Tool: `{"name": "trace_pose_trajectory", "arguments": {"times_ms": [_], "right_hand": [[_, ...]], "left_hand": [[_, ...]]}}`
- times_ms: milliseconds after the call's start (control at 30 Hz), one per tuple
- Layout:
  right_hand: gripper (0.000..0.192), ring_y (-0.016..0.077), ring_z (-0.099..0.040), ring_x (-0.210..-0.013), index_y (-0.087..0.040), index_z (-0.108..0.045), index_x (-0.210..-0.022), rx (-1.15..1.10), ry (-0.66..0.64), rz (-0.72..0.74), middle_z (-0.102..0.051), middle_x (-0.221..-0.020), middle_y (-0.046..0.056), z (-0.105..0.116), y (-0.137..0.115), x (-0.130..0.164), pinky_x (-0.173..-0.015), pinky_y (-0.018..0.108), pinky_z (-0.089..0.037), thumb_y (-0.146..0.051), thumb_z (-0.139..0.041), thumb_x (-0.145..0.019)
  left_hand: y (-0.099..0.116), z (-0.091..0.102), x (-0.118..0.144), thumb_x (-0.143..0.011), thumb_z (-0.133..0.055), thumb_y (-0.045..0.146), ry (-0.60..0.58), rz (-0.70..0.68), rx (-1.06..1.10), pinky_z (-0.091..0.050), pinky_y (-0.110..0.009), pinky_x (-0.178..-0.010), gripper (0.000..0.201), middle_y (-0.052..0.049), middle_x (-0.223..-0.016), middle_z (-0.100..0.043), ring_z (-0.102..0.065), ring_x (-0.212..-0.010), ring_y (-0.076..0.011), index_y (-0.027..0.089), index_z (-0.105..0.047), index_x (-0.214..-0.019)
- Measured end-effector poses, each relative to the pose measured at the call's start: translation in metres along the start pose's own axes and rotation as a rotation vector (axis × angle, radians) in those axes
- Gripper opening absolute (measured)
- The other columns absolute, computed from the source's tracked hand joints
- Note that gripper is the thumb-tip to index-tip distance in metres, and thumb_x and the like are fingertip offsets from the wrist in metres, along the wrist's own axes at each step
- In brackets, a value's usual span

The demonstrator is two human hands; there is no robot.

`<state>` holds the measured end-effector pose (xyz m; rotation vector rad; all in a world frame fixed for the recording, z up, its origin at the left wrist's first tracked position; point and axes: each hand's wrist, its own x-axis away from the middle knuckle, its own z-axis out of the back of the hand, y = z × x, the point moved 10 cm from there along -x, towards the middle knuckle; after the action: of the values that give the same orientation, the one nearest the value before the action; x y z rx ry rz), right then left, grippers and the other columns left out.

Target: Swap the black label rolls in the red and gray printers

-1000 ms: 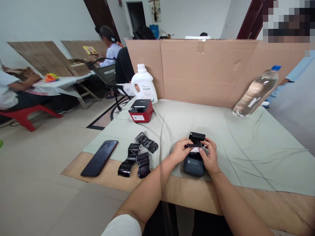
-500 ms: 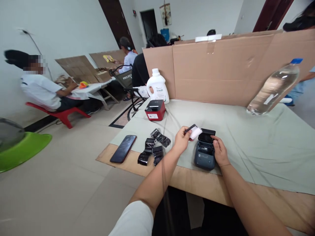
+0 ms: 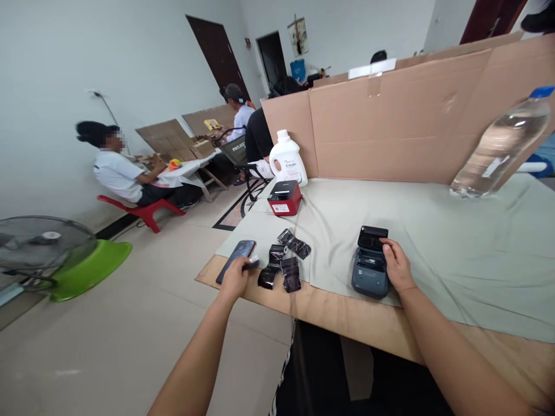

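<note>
A small dark blue label printer (image 3: 369, 274) lies on the cloth with its black lid (image 3: 372, 236) raised. My right hand (image 3: 398, 267) is at its right side, with thumb and fingers closed on the edge of the lid. At the table's left edge, my left hand (image 3: 235, 277) is over the lower part of a phone (image 3: 241, 252). A small white and dark piece (image 3: 254, 262) sticks out from its closed fingers; its far end is hidden. Several rolls in shiny black wrapping (image 3: 291, 274) lie just right of that hand.
A red and black box-shaped device (image 3: 284, 198) stands before a white jug (image 3: 288, 159). A large water bottle (image 3: 503, 144) is at the right, before a cardboard screen (image 3: 390, 127). A fan (image 3: 43, 245) is on the left; a person (image 3: 124, 173) sits beyond it.
My left hand has moved left from beside the printer to the phone, carrying the white and dark piece. My right hand stays on the printer's lid. The view has shifted.
</note>
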<state>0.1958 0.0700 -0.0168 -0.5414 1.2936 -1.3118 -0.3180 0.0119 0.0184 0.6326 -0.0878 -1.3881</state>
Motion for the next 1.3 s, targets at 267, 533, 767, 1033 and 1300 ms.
{"name": "trace_pose_trajectory", "arguments": {"times_ms": [267, 533, 767, 1033, 1300], "right_hand": [[0.047, 0.0212, -0.056, -0.089, -0.016, -0.061, -0.108, -0.004, -0.02, -0.023, -0.065, -0.095, 0.009, -0.001, -0.005, 0.001, -0.083, 0.037, -0.045, -0.054, -0.041, -0.088], [0.048, 0.0228, -0.057, -0.089, -0.017, -0.061, -0.107, -0.022, -0.021, -0.025, -0.065, -0.1, 0.01, -0.002, -0.002, 0.0, -0.082, 0.038, -0.045, -0.056, -0.041, -0.088], [0.045, 0.0224, -0.058, -0.091, -0.021, -0.062, -0.106, -0.051, 0.004, -0.005, -0.065, -0.099, 0.007, -0.002, 0.003, 0.0, -0.084, 0.039, -0.046, -0.058, -0.043, -0.088], [0.046, 0.0237, -0.06, -0.097, -0.02, -0.062, -0.105, -0.056, 0.003, -0.008, -0.067, -0.104, 0.009, -0.001, -0.002, 0.001, -0.088, 0.041, -0.047, -0.058, -0.039, -0.09], [0.048, 0.0233, -0.061, -0.103, -0.021, -0.063, -0.102, -0.086, -0.001, 0.006, -0.068, -0.107, 0.009, 0.0, -0.001, -0.001, -0.095, 0.041, -0.046, -0.059, -0.036, -0.091]], "left_hand": [[0.058, -0.013, 0.0, -0.073, -0.048, 0.022, -0.059, -0.269, 0.039, -0.043, -0.044, -0.104, 0.034, -0.009, -0.119, -0.064, -0.055, -0.119, -0.0259, 0.018, -0.062, -0.103], [0.134, -0.049, -0.019, -0.072, -0.046, 0.005, -0.181, -0.419, -0.017, -0.041, -0.046, -0.105, 0.042, -0.008, -0.116, -0.065, -0.055, -0.115, -0.0243, 0.018, -0.065, -0.107], [0.16, -0.084, 0.013, -0.071, -0.054, 0.003, -0.401, -0.395, -0.149, -0.041, -0.051, -0.097, 0.045, -0.012, -0.111, -0.068, -0.053, -0.114, -0.0319, 0.017, -0.063, -0.113], [0.263, -0.099, 0.039, -0.068, -0.074, 0.017, -0.699, -0.416, 0.6, -0.049, -0.03, -0.084, 0.036, -0.004, -0.1, -0.067, -0.063, -0.094, -0.0178, 0.019, -0.061, -0.102], [0.362, -0.143, 0.04, -0.074, -0.068, 0.009, -0.58, -0.708, 0.535, -0.047, -0.037, -0.096, 0.032, -0.008, -0.11, -0.068, -0.062, -0.106, -0.0219, 0.019, -0.066, -0.104]]}}
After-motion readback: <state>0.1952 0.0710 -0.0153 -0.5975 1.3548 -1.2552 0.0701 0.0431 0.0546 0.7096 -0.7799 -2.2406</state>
